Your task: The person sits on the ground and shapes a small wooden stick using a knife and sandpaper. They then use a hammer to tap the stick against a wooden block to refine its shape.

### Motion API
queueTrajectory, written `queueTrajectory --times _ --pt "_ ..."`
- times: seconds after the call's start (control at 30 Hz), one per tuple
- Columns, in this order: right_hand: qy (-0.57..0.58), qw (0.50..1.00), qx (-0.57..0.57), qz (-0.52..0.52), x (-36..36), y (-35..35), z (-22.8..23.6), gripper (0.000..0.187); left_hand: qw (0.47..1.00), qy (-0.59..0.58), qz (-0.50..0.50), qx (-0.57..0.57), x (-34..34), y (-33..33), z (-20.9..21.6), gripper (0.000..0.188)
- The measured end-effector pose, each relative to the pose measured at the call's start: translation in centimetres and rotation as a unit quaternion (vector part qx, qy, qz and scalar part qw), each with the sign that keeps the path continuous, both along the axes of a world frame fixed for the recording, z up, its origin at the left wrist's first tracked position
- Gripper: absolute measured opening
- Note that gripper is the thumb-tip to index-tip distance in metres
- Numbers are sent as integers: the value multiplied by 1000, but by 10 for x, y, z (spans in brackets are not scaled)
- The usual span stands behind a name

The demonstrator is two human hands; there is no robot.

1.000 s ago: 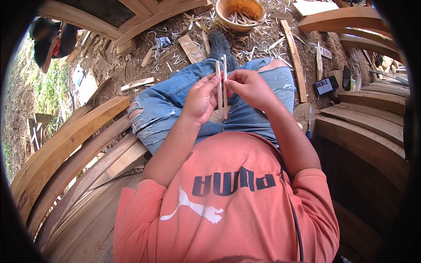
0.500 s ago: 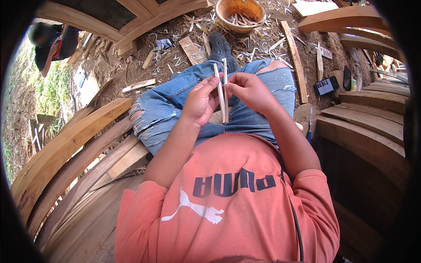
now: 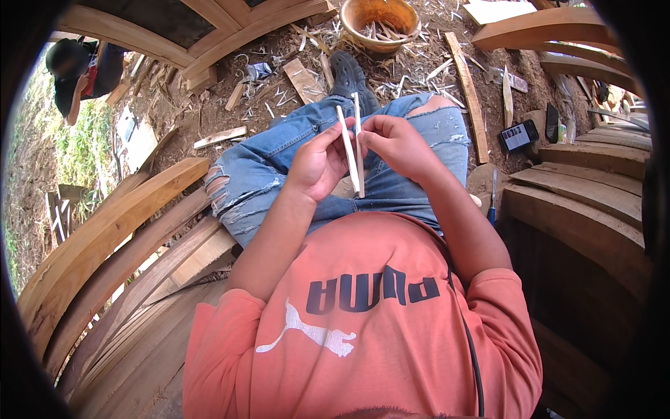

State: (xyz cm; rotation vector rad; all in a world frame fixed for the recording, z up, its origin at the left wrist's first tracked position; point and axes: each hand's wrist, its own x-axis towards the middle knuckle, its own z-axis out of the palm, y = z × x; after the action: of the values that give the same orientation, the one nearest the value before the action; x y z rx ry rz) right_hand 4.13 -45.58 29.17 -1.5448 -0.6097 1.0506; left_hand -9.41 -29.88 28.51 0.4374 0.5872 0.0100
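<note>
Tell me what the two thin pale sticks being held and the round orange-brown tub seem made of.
The thin pale left stick and thin pale right stick: likely bare wood, given their matte, cream sides. The round orange-brown tub: perhaps worn plastic, given its stained, mottled wall; metal remains possible.

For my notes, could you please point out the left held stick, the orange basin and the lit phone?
Left stick (image 3: 349, 149): head view, middle of its shaft.
Orange basin (image 3: 384, 47): head view, outer wall.
Lit phone (image 3: 518, 137): head view, screen.

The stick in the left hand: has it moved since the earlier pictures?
Yes: against the bucket, the left stick has tipped, its top end going left and toward the person.
</note>
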Motion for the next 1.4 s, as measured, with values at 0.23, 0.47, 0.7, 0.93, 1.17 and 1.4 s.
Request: queueTrajectory --times 0.23,0.47,0.7,0.93,1.17,1.4 --pt "24 1000 10 11 1 -2 1 16 998 -4 -12 64 -1 0 9 35" --pt "33 999 34 -5 1 -6 8 23 958 -6 -49 281 -7 3 30 36" --pt "-5 999 36 -21 -11 -3 29 14 935 -19 -40 352 -8 -3 39 32" --pt "-76 996 28 -38 -14 1 32 24 919 -3 -59 390 -9 -5 48 33" --pt "-39 998 32 -33 -16 4 29 26 917 4 -37 398 -9 -5 45 35" --pt "-17 998 38 -37 -16 6 27 27 935 10 -20 353 -9 -3 40 34"
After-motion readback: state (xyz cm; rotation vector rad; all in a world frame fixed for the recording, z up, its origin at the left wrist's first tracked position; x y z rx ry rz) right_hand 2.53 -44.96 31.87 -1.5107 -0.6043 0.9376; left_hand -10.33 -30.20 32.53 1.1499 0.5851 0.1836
